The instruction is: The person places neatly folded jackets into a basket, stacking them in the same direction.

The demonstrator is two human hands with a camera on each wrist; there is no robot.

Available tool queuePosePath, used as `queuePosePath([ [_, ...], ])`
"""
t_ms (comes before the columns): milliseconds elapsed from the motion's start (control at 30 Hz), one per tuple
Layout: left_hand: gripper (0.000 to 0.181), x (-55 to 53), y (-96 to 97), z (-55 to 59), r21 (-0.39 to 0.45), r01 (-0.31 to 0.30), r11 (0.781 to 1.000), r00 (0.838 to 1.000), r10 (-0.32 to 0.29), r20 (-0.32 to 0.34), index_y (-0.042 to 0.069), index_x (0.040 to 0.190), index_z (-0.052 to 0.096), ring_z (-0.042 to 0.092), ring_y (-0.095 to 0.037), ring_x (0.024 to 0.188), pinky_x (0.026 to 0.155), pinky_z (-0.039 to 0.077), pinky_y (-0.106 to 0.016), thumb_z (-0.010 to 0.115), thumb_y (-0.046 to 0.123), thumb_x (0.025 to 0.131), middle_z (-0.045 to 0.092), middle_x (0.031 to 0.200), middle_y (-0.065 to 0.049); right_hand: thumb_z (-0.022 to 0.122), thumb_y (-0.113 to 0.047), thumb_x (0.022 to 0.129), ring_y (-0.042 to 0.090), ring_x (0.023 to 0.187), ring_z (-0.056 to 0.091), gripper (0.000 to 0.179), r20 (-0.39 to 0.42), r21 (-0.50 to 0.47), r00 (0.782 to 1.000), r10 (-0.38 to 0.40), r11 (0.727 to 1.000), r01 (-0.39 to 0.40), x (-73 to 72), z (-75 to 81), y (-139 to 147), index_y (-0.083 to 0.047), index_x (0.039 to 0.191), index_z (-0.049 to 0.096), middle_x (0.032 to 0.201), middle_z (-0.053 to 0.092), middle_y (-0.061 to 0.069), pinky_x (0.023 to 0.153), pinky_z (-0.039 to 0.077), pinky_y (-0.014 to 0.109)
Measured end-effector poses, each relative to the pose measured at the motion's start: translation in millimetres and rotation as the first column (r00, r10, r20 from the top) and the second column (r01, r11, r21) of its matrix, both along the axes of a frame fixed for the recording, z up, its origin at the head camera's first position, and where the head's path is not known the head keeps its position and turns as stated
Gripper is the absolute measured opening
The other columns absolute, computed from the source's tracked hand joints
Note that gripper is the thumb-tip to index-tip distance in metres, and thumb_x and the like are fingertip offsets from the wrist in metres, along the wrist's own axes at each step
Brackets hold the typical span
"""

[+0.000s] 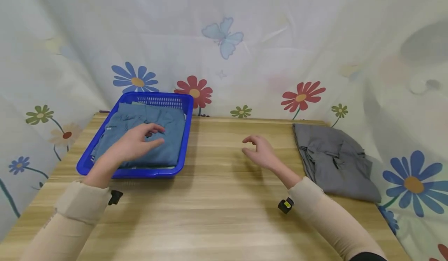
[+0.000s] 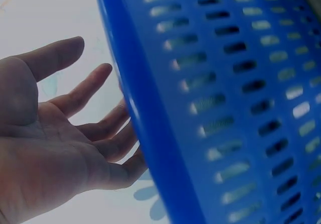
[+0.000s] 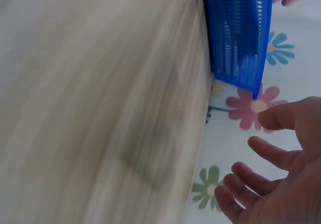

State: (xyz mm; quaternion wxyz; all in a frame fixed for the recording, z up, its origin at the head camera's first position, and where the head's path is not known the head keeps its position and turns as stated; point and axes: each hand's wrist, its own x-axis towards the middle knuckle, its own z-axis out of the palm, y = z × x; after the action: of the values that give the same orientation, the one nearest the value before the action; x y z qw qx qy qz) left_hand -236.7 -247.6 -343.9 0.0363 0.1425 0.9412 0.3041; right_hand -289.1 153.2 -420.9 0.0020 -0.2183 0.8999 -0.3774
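Observation:
A blue plastic basket (image 1: pixel 186 144) with slotted walls stands at the left of the table, and folded blue-grey clothing (image 1: pixel 168 132) lies in it. Over that clothing hovers my left hand (image 1: pixel 134 144), fingers loosely bent and thumb apart, holding nothing. The left wrist view has the hand (image 2: pixel 65 138) beyond the rim of the basket (image 2: pixel 150 123). Above the middle of the table is my right hand (image 1: pixel 260 152), also holding nothing, its fingers relaxed and spread. A folded dark grey garment (image 1: pixel 336 160) rests on the table to the right of it.
The wooden table (image 1: pixel 210 214) reaches back to a white curtain (image 1: pixel 168 39) printed with flowers and butterflies. The curtain also hangs along both sides. Small black wrist cameras are strapped at both cuffs.

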Motion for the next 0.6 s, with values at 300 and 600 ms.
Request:
queuePosePath([
  [300, 0.041, 2.6, 18.9, -8.3, 0.012, 0.019, 1.0, 0.999, -0.018, -0.029, 0.001, 0.137, 0.06, 0.05, -0.045, 0.126, 0.102, 0.041, -0.062, 0.064, 0.023, 0.104, 0.058, 0.136, -0.024, 0.065, -0.01, 0.1, 0.049, 0.131, 0.044, 0.034, 0.028, -0.007, 0.995, -0.094, 0.995, 0.095, 24.3, -13.1, 42, 0.007, 0.129, 0.061, 0.14, 0.047, 0.031, 0.105, 0.039, 0.063],
  [600, 0.038, 8.3, 33.6, -15.6, 0.041, 0.029, 0.999, 0.998, -0.027, -0.049, 0.002, 0.136, 0.061, 0.051, -0.042, 0.127, 0.102, 0.042, -0.062, 0.064, 0.022, 0.103, 0.06, 0.136, -0.02, 0.064, -0.014, 0.101, 0.052, 0.134, 0.037, 0.038, -0.062, 0.093, 0.969, -0.237, 0.966, 0.243, 31.8, -12.3, 90, 0.005, 0.134, 0.06, 0.142, 0.046, 0.033, 0.106, 0.031, 0.067],
])
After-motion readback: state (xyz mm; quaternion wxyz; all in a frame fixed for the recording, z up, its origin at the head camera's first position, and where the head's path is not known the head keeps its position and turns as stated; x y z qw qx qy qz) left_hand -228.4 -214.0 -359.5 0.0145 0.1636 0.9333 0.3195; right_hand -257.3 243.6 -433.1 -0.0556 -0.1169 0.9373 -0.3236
